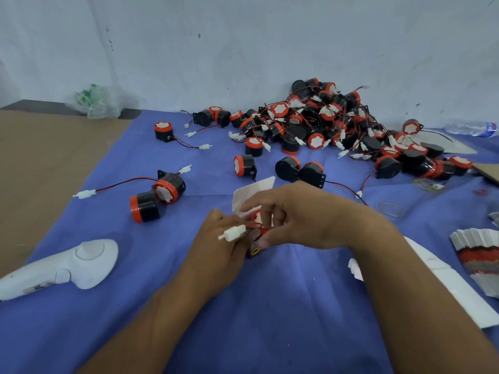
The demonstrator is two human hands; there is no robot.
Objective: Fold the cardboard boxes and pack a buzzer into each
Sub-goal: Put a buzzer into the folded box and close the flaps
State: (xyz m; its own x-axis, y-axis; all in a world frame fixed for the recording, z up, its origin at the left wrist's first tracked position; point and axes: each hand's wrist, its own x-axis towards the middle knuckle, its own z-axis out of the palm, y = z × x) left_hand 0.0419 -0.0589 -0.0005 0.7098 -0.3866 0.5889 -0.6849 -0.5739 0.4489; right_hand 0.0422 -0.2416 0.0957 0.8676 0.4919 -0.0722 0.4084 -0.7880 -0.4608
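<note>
We list a desk (pixel 35 106) under a blue cloth (pixel 243 306), with brown cardboard (pixel 40 163) at left. On the cloth we count a buzzer pile (pixel 332 122) by the wall, loose buzzers (pixel 244 164) nearer, a white controller (pixel 67 265), rubber bands (pixel 390 209) and stacked flat boxes (pixel 480 247) at right.

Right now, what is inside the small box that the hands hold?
A buzzer, its red rim showing at the box opening; its white plug lies outside. The fingers cover its body.

white controller (pixel 67 265) lying on blue cloth (pixel 270 319), near left edge. crumpled plastic bag (pixel 98 102) against wall (pixel 243 36). water bottle (pixel 471 128) on side, far right. rubber bands (pixel 390 209) at right.
</note>
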